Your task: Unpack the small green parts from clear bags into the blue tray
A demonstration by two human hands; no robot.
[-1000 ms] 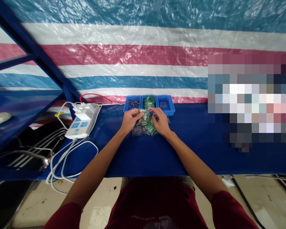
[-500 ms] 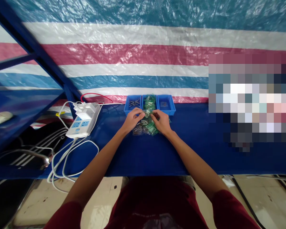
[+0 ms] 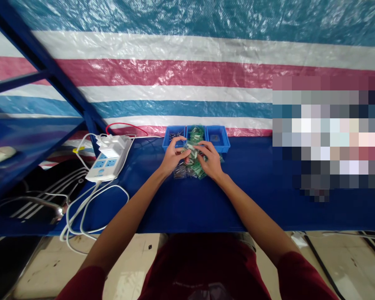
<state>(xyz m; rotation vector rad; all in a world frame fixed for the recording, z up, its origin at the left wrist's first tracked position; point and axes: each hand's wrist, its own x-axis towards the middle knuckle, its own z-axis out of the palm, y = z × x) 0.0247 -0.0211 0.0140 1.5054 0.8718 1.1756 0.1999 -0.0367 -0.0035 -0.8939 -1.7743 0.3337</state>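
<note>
Small packet point(image 3: 192, 149) between left fingers point(image 3: 178, 140), spread apart, and right fingers point(image 3: 208, 150), loosely curled; right hold unclear

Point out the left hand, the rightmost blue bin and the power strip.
Left hand point(image 3: 170, 161): head view, back of the hand.
Rightmost blue bin point(image 3: 223, 148): head view, front wall.
Power strip point(image 3: 104, 166): head view, socketed top face.

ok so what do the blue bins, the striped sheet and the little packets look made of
Blue bins: likely molded plastic, smooth with a slight sheen.
Striped sheet: probably plastic tarp, perhaps woven; glossy, with crinkles catching the light.
Little packets: seemingly thin plastic film, shiny and see-through, some tinted green.
</note>
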